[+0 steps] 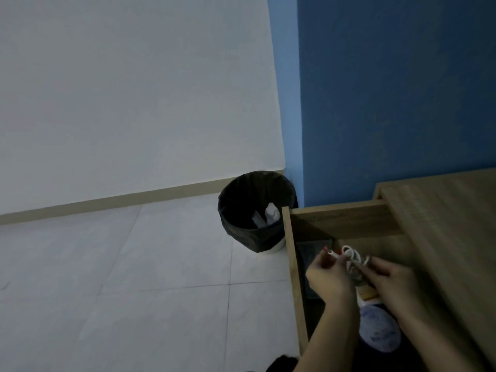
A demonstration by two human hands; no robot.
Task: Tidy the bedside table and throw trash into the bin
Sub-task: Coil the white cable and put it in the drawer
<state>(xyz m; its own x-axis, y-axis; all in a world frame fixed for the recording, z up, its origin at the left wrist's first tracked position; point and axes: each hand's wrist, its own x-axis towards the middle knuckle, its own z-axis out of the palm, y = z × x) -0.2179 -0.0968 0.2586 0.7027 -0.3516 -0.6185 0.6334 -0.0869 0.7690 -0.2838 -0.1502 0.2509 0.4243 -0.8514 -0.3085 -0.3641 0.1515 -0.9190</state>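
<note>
Both hands lower right, over one open wooden drawer [349, 221]: left hand [328, 277] pinching the plug end of one white cable [351, 256], right hand [390, 277] gripping its coil. One black-lined bin [239, 210], centre.

2 hands [329, 278] [390, 277] hold a coiled white cable [351, 255] above the drawer [343, 221].

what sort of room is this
Likely a bedroom corner: a wooden bedside table with its drawer open, a black-lined bin on the tiled floor by the blue wall, and a white cable held over the drawer.
</note>
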